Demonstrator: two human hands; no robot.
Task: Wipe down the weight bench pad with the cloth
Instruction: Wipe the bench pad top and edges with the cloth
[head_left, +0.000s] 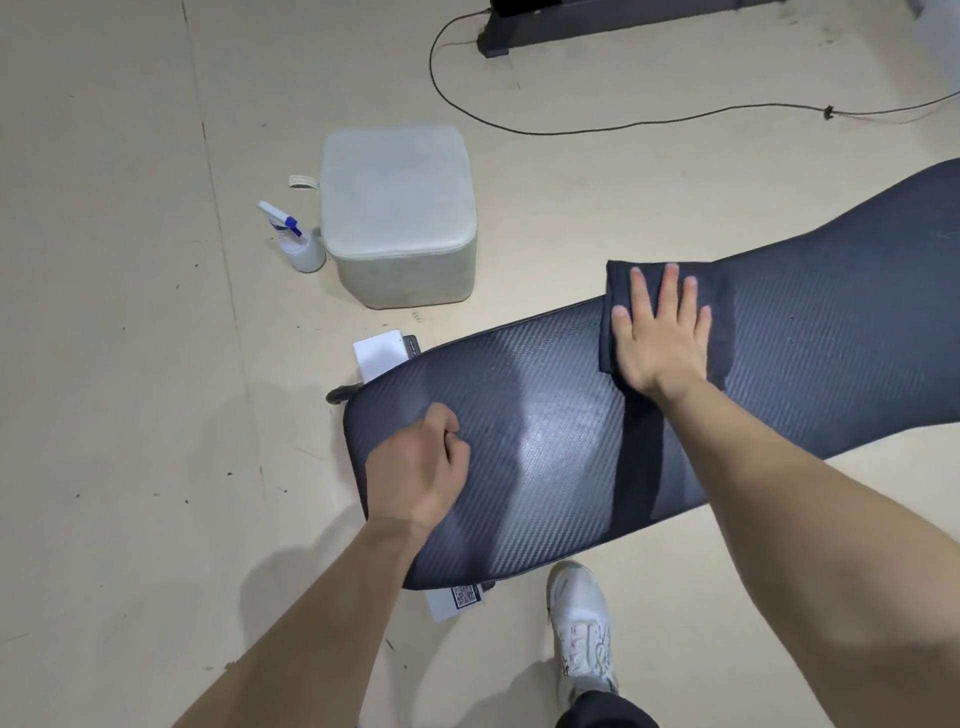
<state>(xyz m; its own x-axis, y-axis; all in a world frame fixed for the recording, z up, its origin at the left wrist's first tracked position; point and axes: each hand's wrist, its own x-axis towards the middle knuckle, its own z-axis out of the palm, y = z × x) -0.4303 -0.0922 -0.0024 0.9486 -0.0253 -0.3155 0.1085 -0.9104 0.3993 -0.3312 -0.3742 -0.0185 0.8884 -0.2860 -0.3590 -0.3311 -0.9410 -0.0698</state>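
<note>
Pale beige floor (130, 364) all around, scuffed and speckled, carrying everything else. Across the middle, running from lower left up to the right edge: long dark navy weight bench pad (519, 441) with a woven, carbon-fibre-like texture, the surface to be wiped, with a glossy sheen near its middle that may be damp, though hard to say. Beyond it on the floor, well apart from the work: squat grey cushioned stool (397, 213) with a small white spray bottle with a blue trigger (298, 241) just beside it, and a thin black cable (623, 122) looping farther back. On the pad's narrower stretch: folded dark blue cloth (670, 317), lying flat and overhanging the far edge a little. Right hand (662, 343) pressed on top of the cloth, fingers spread apart and flat, gripping nothing, only pinning the fabric down. Left hand (421, 467) curled into a loose fist near the pad's rounded near end, seemingly empty and bracing. Best done, judging from this: keep the palm flat and the pressure even, draw the cloth in long overlapping passes along the pad's length, carry each pass over the edges, refold to a clean face when soiled, and hold the bracing fist clear of the path.
</note>
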